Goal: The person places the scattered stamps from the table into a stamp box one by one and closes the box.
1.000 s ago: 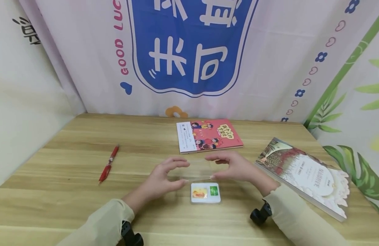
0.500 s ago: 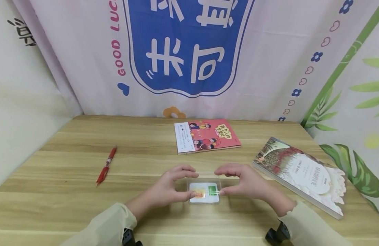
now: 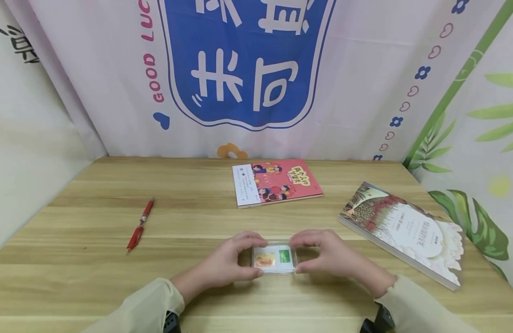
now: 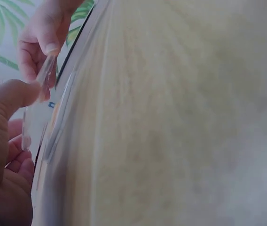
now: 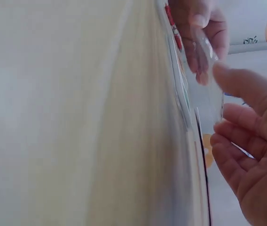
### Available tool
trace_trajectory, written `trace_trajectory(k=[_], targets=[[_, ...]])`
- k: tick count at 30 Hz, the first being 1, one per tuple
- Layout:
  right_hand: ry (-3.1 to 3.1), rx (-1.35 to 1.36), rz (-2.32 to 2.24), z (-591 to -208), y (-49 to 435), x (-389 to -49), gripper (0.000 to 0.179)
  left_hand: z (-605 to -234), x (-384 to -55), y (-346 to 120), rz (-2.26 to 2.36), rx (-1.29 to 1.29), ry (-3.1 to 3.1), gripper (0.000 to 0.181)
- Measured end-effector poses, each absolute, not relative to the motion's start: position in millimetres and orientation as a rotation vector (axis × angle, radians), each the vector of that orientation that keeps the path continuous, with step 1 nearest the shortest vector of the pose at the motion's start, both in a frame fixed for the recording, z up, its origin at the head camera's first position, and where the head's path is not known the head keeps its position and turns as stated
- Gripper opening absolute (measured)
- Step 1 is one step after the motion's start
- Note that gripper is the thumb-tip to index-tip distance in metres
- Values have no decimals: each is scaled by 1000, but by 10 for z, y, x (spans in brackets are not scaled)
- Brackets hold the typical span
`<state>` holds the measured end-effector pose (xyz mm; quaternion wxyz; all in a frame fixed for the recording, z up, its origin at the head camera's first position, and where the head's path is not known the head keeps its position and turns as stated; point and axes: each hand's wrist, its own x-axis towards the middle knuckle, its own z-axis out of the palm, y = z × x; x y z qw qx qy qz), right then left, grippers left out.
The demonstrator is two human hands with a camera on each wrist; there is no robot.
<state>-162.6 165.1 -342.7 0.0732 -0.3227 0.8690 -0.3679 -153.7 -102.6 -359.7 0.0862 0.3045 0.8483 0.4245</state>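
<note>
A small flat white case (image 3: 274,266) lies on the table, an orange-yellow picture and a green one showing on its face. My left hand (image 3: 233,260) and right hand (image 3: 324,253) pinch opposite ends of a clear plastic lid (image 5: 214,96), thumbs at its near edge and fingers at the far one. In the head view the lid overlaps the case almost squarely. Both wrist views show the lid raised a little above the case, with a gap between them; the case (image 4: 60,115) appears there edge-on.
A red pen (image 3: 140,225) lies to the left on the wooden table (image 3: 94,286). Behind the hands is a pink picture book (image 3: 281,182). A thicker book (image 3: 406,233) rests at an angle on the right. A printed curtain (image 3: 127,115) hangs along the table's back edge.
Both hands have brought the clear lid toward the person, from behind the white case to over it. The view has shifted slightly; books and pen stay put.
</note>
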Motion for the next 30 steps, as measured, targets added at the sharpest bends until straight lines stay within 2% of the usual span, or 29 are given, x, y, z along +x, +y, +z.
trace_trajectory(k=[18,30], targets=[[2572,-842,-1083,-3532,1590,-1643,46,-3657,-1580,-1020,1173,876,2516,57],[2599,-896,-1058,-3545,1576,-1642,43,-3658,-1596,-1012,1124,860,2529,57]])
